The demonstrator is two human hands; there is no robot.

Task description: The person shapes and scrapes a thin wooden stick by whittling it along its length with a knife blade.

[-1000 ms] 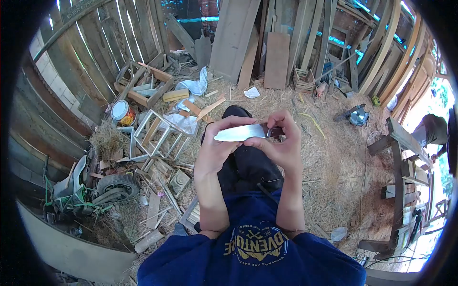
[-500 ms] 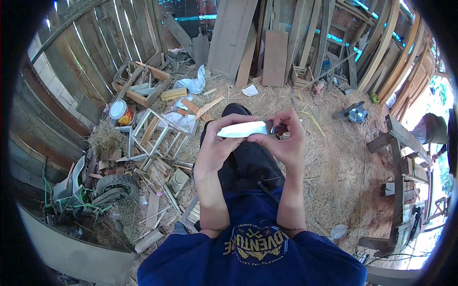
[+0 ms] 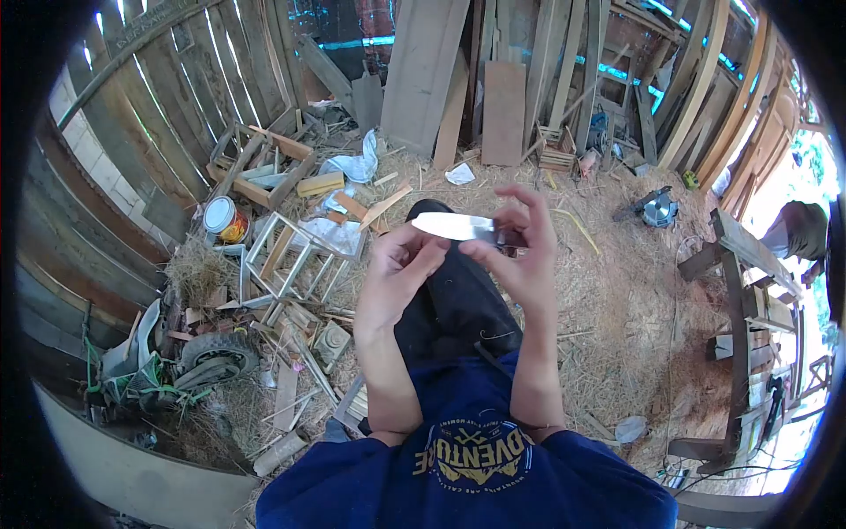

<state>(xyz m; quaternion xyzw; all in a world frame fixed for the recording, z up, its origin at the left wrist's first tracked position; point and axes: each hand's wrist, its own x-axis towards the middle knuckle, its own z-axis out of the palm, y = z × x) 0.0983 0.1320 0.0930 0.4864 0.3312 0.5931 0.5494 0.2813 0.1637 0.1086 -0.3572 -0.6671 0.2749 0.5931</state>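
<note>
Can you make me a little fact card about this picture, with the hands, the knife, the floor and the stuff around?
Knife: shiny, tip pointing left
Right hand: gripping the knife at the end away from its tip
Left hand: next to the knife, fingers bent; hard to tell if touching
Floor: strewn with straw
On the left: bucket, wheel
At the back: leaning boards

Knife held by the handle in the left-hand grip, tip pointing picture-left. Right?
Wrong hand. The head view shows the knife held by the handle in the right-hand grip, tip pointing picture-left.
</note>
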